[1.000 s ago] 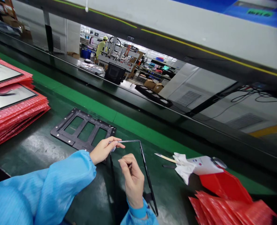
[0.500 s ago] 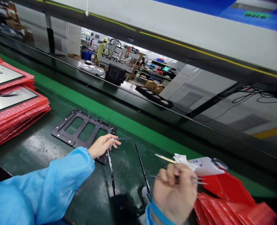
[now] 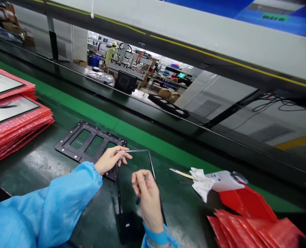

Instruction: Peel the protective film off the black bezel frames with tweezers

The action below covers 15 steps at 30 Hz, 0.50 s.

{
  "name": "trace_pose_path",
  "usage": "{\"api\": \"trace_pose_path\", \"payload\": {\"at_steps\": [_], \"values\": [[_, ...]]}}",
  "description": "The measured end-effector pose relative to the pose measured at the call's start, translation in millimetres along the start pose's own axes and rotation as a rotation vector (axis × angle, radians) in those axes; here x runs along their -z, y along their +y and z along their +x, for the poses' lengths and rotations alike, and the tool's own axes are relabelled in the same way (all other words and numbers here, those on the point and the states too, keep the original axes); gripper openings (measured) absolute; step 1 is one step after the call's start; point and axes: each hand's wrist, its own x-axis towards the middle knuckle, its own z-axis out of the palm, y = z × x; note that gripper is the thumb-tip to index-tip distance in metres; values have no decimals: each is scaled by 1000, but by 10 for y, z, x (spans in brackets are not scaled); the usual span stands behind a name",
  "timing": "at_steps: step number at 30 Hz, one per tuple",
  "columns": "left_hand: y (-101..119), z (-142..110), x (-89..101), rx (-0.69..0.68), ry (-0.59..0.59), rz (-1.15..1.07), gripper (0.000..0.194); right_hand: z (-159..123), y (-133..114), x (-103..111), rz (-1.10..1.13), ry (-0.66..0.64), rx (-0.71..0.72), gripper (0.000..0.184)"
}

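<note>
A thin black rectangular frame (image 3: 138,151) is held tilted above the dark green bench. My left hand (image 3: 112,159) pinches it at its far left corner. Over the frame's opening, near its right side bar, is my right hand (image 3: 148,198). Its fingers are closed around tweezers (image 3: 138,200), of which only small dark bits show past the hand. Behind my left hand lies a black fixture plate (image 3: 89,141) with rectangular openings and metal screws. The near end of the thin frame is dark and hard to make out.
Red bubble bags (image 3: 18,120) with glossy panels are stacked at left. On the right are a knife (image 3: 181,173), white tissue (image 3: 201,182), a white bottle (image 3: 226,181) and more red bags (image 3: 251,227). A raised ledge (image 3: 90,93) runs behind; a person (image 3: 110,53) stands far off.
My right hand has swung left and turned, from beside the bottle to over the frame, with the tweezers in it. The left hand keeps its pinch; the frame has tilted slightly.
</note>
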Motion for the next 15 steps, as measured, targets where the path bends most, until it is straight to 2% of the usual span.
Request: {"api": "trace_pose_path", "payload": {"at_steps": [5, 10, 15], "values": [[43, -8, -10, -6, 8, 5, 50, -20, 213, -37, -205, -105, 8, 20], [48, -21, -17, -12, 5, 24, 46, -6, 190, -29, -288, -228, -25, 31], [51, -14, 10, 3, 11, 37, 43, 9, 190, -32, -304, -336, -61, 26]]}}
